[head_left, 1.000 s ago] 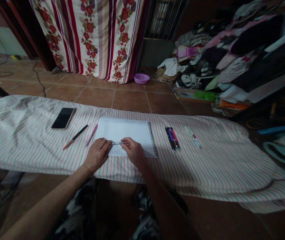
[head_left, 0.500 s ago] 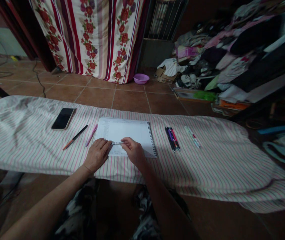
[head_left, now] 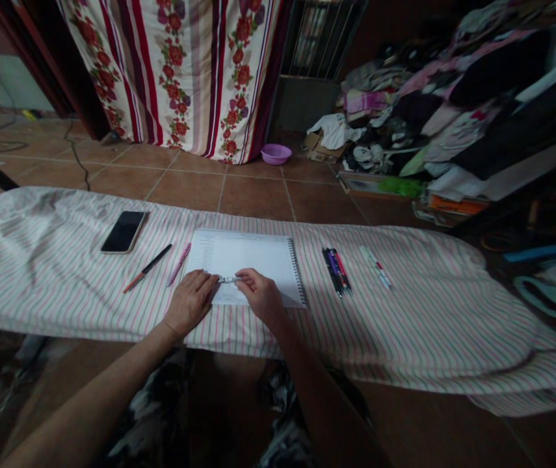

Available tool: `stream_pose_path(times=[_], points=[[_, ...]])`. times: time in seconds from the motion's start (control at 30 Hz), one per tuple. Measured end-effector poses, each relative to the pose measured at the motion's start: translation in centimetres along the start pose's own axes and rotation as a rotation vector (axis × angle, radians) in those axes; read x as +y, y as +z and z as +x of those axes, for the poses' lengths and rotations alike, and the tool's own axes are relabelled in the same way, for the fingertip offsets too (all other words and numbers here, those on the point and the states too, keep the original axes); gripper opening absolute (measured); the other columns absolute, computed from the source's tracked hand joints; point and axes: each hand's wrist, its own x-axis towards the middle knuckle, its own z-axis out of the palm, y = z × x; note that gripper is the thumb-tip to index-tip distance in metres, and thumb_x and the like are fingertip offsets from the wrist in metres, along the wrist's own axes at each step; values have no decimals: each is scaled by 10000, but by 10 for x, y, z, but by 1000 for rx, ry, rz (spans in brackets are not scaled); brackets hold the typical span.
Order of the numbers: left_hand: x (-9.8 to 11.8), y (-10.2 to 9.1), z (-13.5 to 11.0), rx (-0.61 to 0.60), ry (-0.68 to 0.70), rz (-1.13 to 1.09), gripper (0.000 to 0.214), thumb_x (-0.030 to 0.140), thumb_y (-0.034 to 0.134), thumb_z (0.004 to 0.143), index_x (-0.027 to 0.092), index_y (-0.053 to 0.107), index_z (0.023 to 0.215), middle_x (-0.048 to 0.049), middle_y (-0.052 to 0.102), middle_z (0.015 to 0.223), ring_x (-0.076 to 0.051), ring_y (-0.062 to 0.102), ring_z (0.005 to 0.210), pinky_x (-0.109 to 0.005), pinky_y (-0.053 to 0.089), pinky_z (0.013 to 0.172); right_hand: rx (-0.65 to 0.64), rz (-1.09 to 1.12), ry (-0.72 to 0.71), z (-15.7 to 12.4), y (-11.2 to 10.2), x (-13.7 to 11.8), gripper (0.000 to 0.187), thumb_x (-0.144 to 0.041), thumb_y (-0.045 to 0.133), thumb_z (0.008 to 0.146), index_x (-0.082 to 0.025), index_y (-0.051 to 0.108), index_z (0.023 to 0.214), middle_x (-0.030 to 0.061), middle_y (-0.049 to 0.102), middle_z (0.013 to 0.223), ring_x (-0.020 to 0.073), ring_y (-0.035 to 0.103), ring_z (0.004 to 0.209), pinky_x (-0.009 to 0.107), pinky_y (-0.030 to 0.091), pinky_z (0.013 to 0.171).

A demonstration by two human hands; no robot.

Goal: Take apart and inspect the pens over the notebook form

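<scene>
A white spiral notebook [head_left: 253, 255] lies open on a striped cloth-covered board [head_left: 404, 325]. Over its near edge my left hand [head_left: 190, 301] and my right hand [head_left: 259, 294] pinch the two ends of a small pale pen [head_left: 229, 279], held level between them. Both hands have their fingers curled. To the left of the notebook lie a pink pen [head_left: 179, 263] and a black pen with an orange tip [head_left: 147, 268].
A dark phone [head_left: 123, 231] lies at the left of the cloth. Several pens [head_left: 337, 270] and a white pen [head_left: 376, 266] lie right of the notebook. Beyond are a tiled floor, a floral curtain [head_left: 185, 71], a purple bowl [head_left: 276, 153] and piled clothes [head_left: 434, 110].
</scene>
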Motion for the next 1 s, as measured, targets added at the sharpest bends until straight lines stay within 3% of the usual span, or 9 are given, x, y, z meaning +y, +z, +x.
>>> stream_pose_path(times=[0.27,0.43,0.7,1.0], points=[[-1,0,0,-17,-12,-10,259,123,460,848,154,552,1088,-110,634,928,-254,565,934,-432,500,821,-32,-15,1,-1,0,0,133,-283,551,825,-210,660,849,20,700,749,160,667,707,245,521,634],[-1,2,-2,-18,-12,-2,250,131,491,845,133,547,1089,-116,637,945,-259,552,942,-429,497,833,4,-14,20,0,-1,0,167,-220,605,775,-206,640,937,37,705,814,169,673,756,270,529,687],[-1,1,-1,2,8,0,252,121,468,850,138,543,1089,-116,636,930,-255,556,928,-426,506,809,-21,-31,-5,-1,0,0,116,-252,554,822,-210,659,851,22,702,764,164,669,724,246,519,645],[0,0,0,0,-10,-24,249,143,462,865,160,549,1097,-109,637,924,-247,573,927,-425,504,806,2,-12,7,0,0,2,153,-207,573,786,-216,644,921,31,705,811,167,671,770,268,527,681]])
